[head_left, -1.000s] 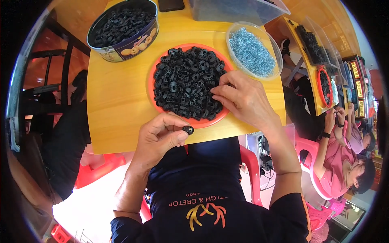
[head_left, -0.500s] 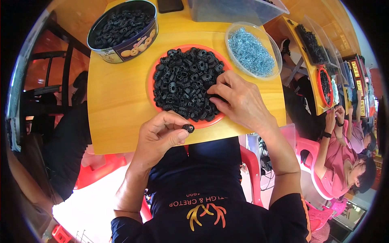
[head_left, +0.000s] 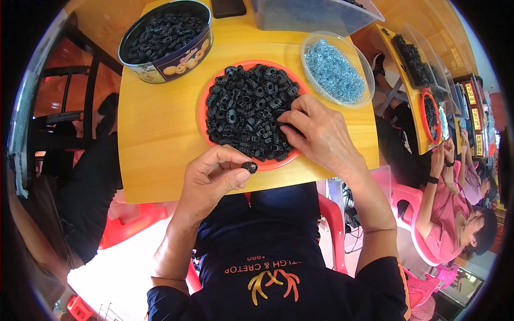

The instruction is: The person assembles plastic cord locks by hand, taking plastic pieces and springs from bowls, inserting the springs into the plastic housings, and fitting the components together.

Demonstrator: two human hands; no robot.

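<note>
In front of me a round orange tray (head_left: 204, 124) is heaped with small black plastic cord lock parts (head_left: 246, 107). My left hand (head_left: 214, 174), just off the tray's near edge, pinches one black cord lock piece (head_left: 249, 167) between thumb and fingers, its open end showing. At the right side of the heap is my right hand (head_left: 316, 128), with thumb and forefinger closed together among the parts. What sits between those fingertips, if anything, cannot be made out against the black pile.
A clear round tub of small silvery-blue springs (head_left: 334, 72) stands right of the tray. Back left is a round tin (head_left: 176, 64) full of black parts, with a dark phone (head_left: 228, 7) and a clear plastic bin (head_left: 305, 18) beyond. Other people (head_left: 450, 214) sit at the right.
The view has shifted slightly, so the table things sit a little further right. Both hands keep nearly the same pose, the left still pinching its cord lock piece.
</note>
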